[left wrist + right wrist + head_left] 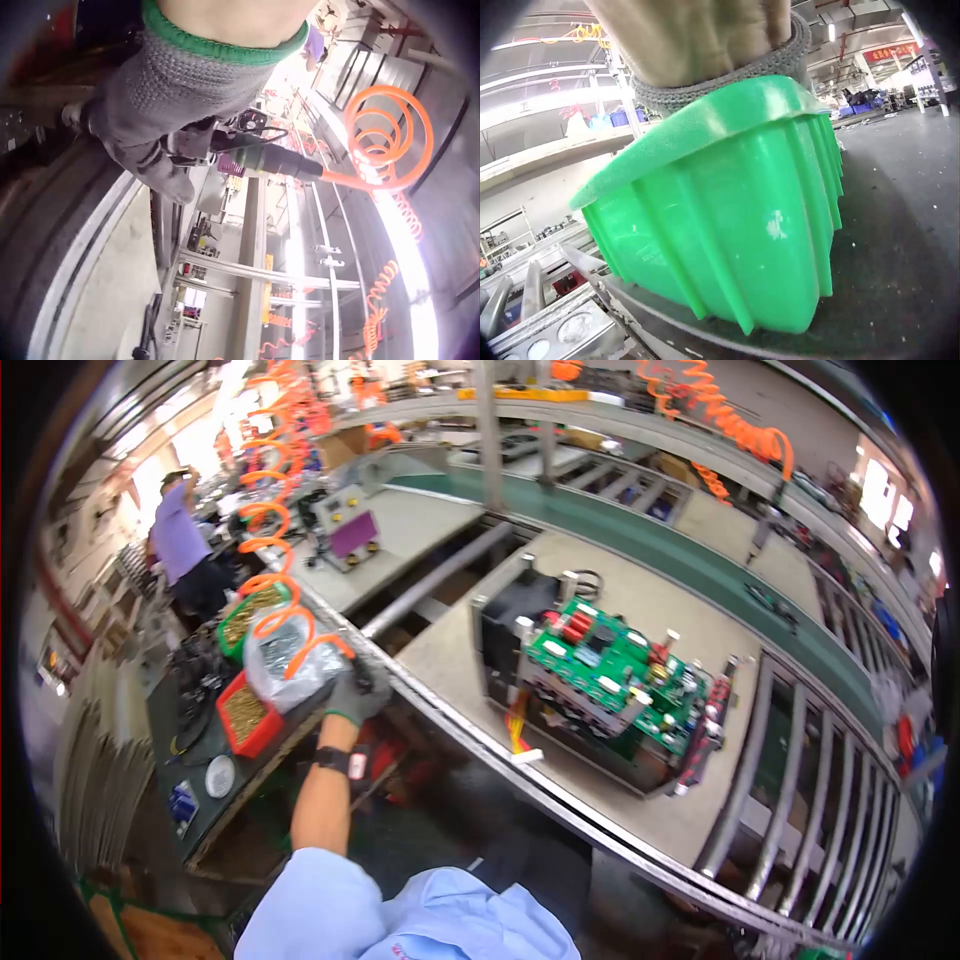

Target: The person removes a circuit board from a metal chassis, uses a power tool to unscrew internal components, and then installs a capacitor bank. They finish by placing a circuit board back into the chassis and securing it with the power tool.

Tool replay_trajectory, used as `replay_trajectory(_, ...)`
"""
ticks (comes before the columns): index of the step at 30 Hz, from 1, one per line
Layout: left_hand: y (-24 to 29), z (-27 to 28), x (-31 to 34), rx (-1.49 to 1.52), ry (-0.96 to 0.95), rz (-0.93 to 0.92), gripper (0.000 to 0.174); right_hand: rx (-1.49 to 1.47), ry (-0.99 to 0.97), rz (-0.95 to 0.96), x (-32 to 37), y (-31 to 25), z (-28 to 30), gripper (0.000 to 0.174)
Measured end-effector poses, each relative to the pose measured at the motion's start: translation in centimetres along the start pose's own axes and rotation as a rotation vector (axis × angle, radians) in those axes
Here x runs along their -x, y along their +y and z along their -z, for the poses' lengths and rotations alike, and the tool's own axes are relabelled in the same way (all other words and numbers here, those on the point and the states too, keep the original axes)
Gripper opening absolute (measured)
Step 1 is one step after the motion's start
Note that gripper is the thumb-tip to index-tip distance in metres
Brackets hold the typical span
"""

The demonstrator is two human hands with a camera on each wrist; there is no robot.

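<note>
My gloved left hand (358, 695) is beside the bench edge in the head view. In the left wrist view its grey-gloved fingers (161, 176) curl round a dark air screwdriver (274, 161), joined to an orange coiled hose (390, 139); the working end is hidden. My right hand (697, 41) is outside the head view. In the right wrist view it reaches over the rim of a ribbed green bin (727, 217), which hides its fingers. On the bench stands a unit with a green circuit board (610, 670), a black housing and loose coloured wires (517, 732).
A red bin (245, 715) and a green bin (245, 625) of small brass-coloured parts flank a clear plastic bag (290, 660) at left. Metal rollers (800, 810) lie right of the unit. A person in purple (180, 540) stands at far left.
</note>
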State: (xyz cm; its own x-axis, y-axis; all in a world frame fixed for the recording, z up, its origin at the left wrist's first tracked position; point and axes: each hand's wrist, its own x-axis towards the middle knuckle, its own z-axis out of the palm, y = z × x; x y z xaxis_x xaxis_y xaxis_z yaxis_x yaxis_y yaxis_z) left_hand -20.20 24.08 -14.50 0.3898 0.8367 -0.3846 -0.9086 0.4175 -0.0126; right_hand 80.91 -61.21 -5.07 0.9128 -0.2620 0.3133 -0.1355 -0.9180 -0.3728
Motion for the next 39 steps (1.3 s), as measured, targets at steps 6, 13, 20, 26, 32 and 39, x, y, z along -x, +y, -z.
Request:
replay_trajectory(6,-3.1,3.6,3.0,-0.991,0.034,-0.513,0.017,-0.474,0.215,-0.074,-0.9,5.8,6.2,0.053)
replay_trajectory(13,-13.6,6.3,12.2,-0.721,0.229,-0.203,0.028,-0.671,0.149,0.335,12.6,-3.6,19.0,0.05)
replay_trajectory(20,-16.7,3.0,21.7,-0.993,0.196,0.181,0.05,-0.918,-0.395,0.735,39.7,-26.8,11.6,0.036)
replay_trajectory(26,-22.2,-4.3,25.7,-1.261,-0.05,0.203,0.081,-0.866,-0.764,1.035,54.4,-36.6,0.4,0.02)
replay_trajectory(32,-29.3,-1.7,18.5,-1.314,-0.211,0.429,0.076,-0.736,-0.652,1.166,57.0,-36.4,-1.9,0.022)
replay_trajectory(39,-31.2,1.3,13.1,-1.381,-0.131,0.733,0.054,-1.004,-1.173,0.487,57.2,-35.1,1.3,0.017)
